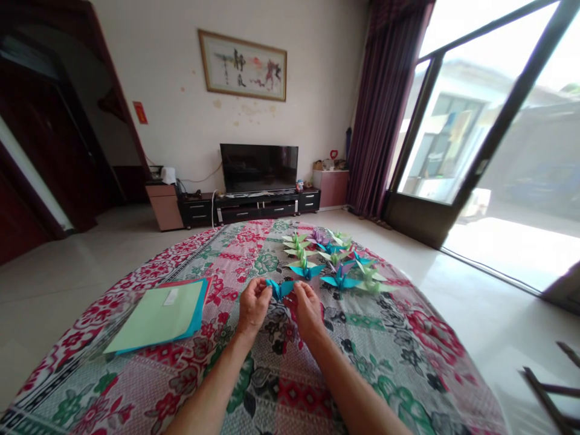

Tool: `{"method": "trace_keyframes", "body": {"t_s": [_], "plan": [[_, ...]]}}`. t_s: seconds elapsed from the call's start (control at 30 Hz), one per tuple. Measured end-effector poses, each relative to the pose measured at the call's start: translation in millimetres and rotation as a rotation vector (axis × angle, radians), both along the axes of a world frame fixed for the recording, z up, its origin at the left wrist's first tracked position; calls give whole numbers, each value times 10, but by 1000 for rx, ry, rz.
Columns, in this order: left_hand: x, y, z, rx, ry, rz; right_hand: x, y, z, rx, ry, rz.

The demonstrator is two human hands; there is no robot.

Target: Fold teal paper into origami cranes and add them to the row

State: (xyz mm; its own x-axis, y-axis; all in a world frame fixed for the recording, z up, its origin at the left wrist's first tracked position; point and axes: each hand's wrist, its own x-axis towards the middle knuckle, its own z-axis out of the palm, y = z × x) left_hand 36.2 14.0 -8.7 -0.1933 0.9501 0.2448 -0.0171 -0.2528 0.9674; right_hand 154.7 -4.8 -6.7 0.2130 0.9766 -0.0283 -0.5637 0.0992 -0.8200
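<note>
A blue paper crane (283, 290) is held above the patterned tablecloth, stretched between my two hands. My left hand (254, 304) pinches its left end between thumb and fingers. On the other side, my right hand (307, 306) grips the right end the same way, with some fingers curled out of sight. Just beyond my hands stand rows of finished paper cranes in green, blue and purple, among them a blue crane (341, 279) and a pale green crane (372, 280). To the left lies a stack of coloured paper sheets (154, 317), light green on top, with blue and red edges showing.
A small white slip (171, 296) rests on the paper stack. The round table's floral cloth (389, 362) spreads under everything. Past the table are a television (259, 168) on a low black cabinet (244, 212) and a glass door at right. Dark chair parts (550, 389) stand at lower right.
</note>
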Motion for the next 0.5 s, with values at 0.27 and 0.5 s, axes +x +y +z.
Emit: {"method": "trace_keyframes", "body": {"t_s": [0.27, 0.5], "plan": [[10, -10, 35, -40, -73, -8, -38, 5, -24, -20, 68, -14], [-10, 18, -22, -17, 16, -6, -38, -13, -47, 12, -106, 36]]}}
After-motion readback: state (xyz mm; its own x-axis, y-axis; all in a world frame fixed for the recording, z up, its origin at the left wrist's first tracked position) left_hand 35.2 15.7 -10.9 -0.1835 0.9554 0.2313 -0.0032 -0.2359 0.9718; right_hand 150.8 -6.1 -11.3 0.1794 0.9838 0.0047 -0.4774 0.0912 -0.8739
